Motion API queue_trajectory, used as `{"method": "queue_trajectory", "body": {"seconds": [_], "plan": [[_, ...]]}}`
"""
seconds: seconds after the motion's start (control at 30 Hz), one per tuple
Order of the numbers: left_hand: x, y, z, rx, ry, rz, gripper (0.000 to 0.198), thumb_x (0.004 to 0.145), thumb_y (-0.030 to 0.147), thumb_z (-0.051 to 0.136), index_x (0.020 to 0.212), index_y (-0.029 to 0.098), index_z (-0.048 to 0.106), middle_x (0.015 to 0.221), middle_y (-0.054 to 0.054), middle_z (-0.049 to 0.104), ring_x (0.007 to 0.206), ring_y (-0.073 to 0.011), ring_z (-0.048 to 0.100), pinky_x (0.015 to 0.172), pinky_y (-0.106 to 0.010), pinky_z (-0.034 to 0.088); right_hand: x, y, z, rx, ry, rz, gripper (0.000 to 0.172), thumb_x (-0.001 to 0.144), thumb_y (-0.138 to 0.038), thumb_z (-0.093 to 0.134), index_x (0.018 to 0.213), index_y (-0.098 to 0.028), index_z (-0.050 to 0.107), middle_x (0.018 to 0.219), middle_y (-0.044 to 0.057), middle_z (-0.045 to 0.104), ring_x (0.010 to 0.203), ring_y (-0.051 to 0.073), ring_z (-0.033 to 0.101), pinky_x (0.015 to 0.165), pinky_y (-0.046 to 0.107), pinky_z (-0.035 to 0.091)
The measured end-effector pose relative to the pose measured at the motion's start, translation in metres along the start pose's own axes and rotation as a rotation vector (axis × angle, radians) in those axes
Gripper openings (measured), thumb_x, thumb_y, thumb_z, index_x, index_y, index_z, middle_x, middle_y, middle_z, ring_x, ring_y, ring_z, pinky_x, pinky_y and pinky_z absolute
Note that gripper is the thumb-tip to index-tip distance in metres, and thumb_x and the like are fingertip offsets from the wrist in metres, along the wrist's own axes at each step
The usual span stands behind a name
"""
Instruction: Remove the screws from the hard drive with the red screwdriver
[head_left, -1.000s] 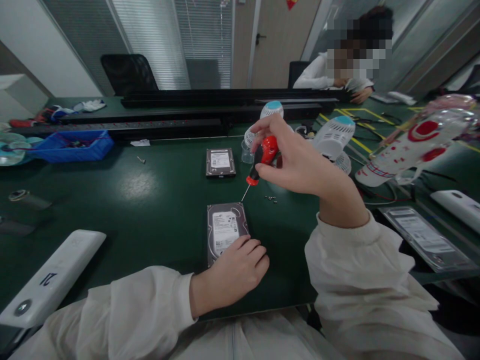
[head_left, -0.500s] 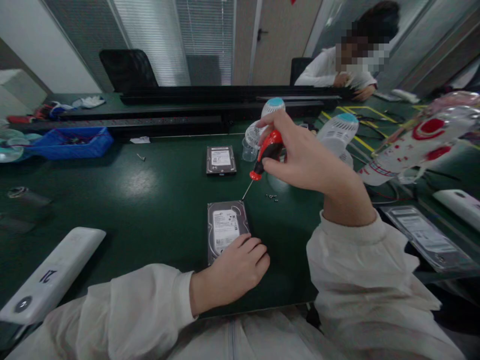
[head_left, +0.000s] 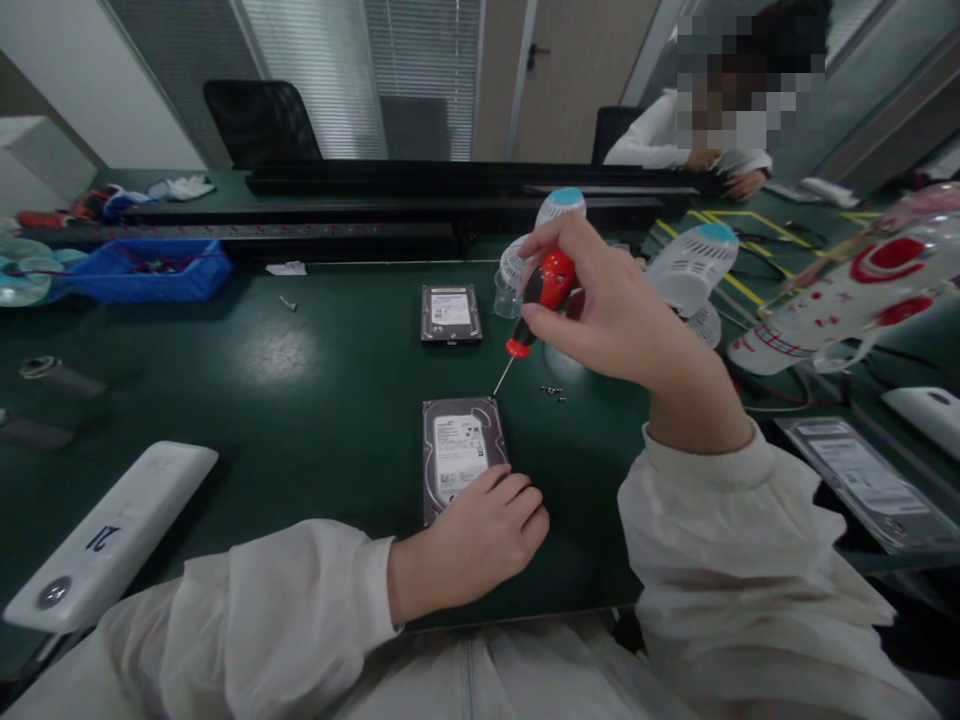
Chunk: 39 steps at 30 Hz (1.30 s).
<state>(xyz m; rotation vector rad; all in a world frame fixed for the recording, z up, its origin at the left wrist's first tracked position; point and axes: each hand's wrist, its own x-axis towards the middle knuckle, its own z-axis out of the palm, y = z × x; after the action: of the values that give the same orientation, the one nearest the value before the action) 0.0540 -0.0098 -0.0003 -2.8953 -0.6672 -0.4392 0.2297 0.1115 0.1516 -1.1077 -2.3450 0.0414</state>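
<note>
Head: hard drive [head_left: 459, 445] lies partly under left hand [head_left: 474, 535].

L hand [head_left: 476, 530] is covering lower R part of near HDD [head_left: 461, 450], whose label print is blurring past reading. R hand [head_left: 600, 300] is hiding part of screwdriver [head_left: 520, 335] handle; tip contact is proving too small to confirm. R frame edge is cutting off white device [head_left: 926, 415].
</note>
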Motion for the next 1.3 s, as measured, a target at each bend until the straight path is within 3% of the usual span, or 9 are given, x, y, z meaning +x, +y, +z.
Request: {"method": "queue_trajectory", "body": {"seconds": [0.2,0.43,0.67,0.8,0.9,1.0,1.07,1.17,1.3], "plan": [[0.0015,0.0006,-0.0003,0.014,-0.009,-0.001,0.023,0.105,0.017,0.049,0.112,0.014,0.07,0.118,-0.01,0.074,0.108,-0.0237,0.066,0.1,-0.04,0.047,0.0002,-0.0036,0.0021,-0.164,0.036,0.084,0.05,0.091,-0.056,0.066,0.125,-0.021,0.051,0.105,0.008,0.066,0.072,0.021,0.057,0.072,0.04,0.044],[0.0002,0.0005,0.0022,-0.002,0.005,-0.007,0.022,0.106,0.018,0.049,0.114,0.013,0.069,0.119,-0.009,0.073,0.11,-0.0243,0.065,0.102,-0.041,0.046,0.0014,0.0007,0.0008,0.083,0.029,-0.043,0.024,0.093,-0.024,0.053,0.115,-0.024,0.047,0.121,0.009,0.059,0.102,0.026,0.06,0.09,0.045,0.051],[0.0004,0.0004,0.002,0.0,-0.009,-0.003,0.021,0.106,0.019,0.05,0.114,0.014,0.069,0.119,-0.009,0.073,0.111,-0.0243,0.065,0.103,-0.04,0.045,0.0018,-0.0019,0.0086,-0.087,0.141,0.044,0.035,0.095,-0.046,0.062,0.117,-0.023,0.047,0.112,0.009,0.062,0.087,0.024,0.061,0.083,0.046,0.051],[-0.0004,0.0008,0.0027,0.004,-0.006,-0.004,0.021,0.106,0.019,0.05,0.114,0.013,0.069,0.118,-0.01,0.073,0.111,-0.024,0.064,0.104,-0.041,0.044,0.0007,-0.0042,0.0051,0.01,0.081,-0.033,0.024,0.093,-0.025,0.056,0.115,-0.025,0.047,0.122,0.009,0.06,0.1,0.025,0.062,0.089,0.046,0.052],[-0.0002,0.0008,0.0036,0.002,0.001,-0.008,0.021,0.105,0.019,0.05,0.114,0.014,0.069,0.118,-0.01,0.073,0.111,-0.0243,0.065,0.104,-0.041,0.045,0.0003,-0.0034,0.0043,0.104,0.066,-0.055,0.026,0.092,-0.022,0.055,0.117,-0.026,0.046,0.118,0.006,0.061,0.095,0.022,0.062,0.082,0.041,0.054],[0.0002,0.0008,0.004,0.0,0.002,-0.011,0.021,0.105,0.019,0.05,0.113,0.014,0.069,0.119,-0.009,0.073,0.111,-0.0243,0.065,0.104,-0.04,0.045,0.0011,-0.0019,0.0064,0.054,0.112,-0.027,0.028,0.095,-0.038,0.062,0.116,-0.025,0.049,0.103,0.003,0.064,0.074,0.018,0.059,0.067,0.036,0.049],[0.0001,0.0008,0.004,-0.001,0.001,-0.012,0.021,0.105,0.019,0.05,0.113,0.014,0.069,0.119,-0.009,0.073,0.111,-0.0242,0.065,0.104,-0.04,0.045,0.002,-0.0023,0.0072,-0.031,0.127,-0.024,0.029,0.095,-0.048,0.065,0.108,-0.024,0.055,0.095,0.003,0.065,0.071,0.019,0.057,0.065,0.037,0.047],[-0.0005,0.0008,0.0039,-0.004,-0.002,-0.01,0.021,0.105,0.019,0.051,0.114,0.014,0.069,0.12,-0.01,0.072,0.112,-0.0248,0.065,0.105,-0.041,0.045,0.003,-0.0047,0.0059,-0.056,0.112,-0.026,0.027,0.096,-0.052,0.063,0.1,-0.026,0.062,0.105,0.008,0.069,0.091,0.026,0.065,0.078,0.042,0.052],[-0.0012,0.0008,0.0034,0.0,-0.014,-0.006,0.021,0.105,0.02,0.051,0.116,0.014,0.068,0.121,-0.01,0.072,0.113,-0.0249,0.064,0.106,-0.041,0.044,0.0018,-0.0046,0.0016,0.023,0.103,-0.061,0.027,0.095,-0.042,0.061,0.115,-0.025,0.067,0.13,0.01,0.068,0.115,0.032,0.065,0.096,0.049,0.053]]}}
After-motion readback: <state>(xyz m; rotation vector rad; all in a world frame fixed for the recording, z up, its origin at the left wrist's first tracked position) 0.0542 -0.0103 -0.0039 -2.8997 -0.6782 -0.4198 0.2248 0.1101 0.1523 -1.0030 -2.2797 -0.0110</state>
